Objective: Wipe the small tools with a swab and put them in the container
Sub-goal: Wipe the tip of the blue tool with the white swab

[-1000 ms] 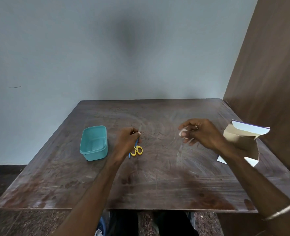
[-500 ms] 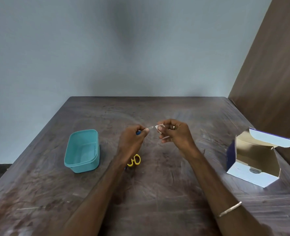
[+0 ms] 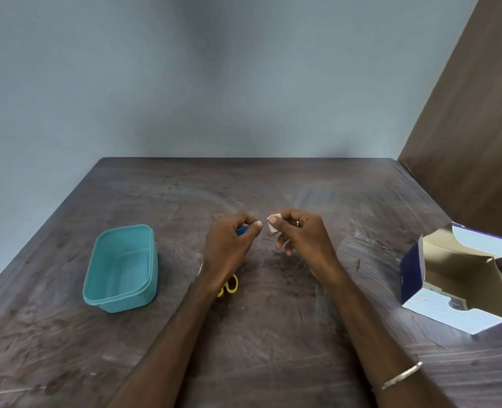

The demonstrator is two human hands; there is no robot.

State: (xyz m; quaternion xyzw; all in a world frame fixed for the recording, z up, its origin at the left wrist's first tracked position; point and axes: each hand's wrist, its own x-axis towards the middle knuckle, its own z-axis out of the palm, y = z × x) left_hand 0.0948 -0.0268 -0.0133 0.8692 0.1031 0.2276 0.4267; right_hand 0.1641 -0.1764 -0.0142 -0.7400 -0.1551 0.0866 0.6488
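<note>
Since a moment ago both hands slid toward 3 o'clock, left hand (image 3: 229,248) gripping the light, stiff little blue tool (image 3: 242,230) mid-handle, right hand (image 3: 298,238) pinching the soft swab (image 3: 274,224) beside its tip.

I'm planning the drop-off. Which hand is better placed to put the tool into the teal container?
Left, probably. The left hand already grips the blue-handled tool, and the teal container sits on its side; the right hand pinches the swab.
</note>
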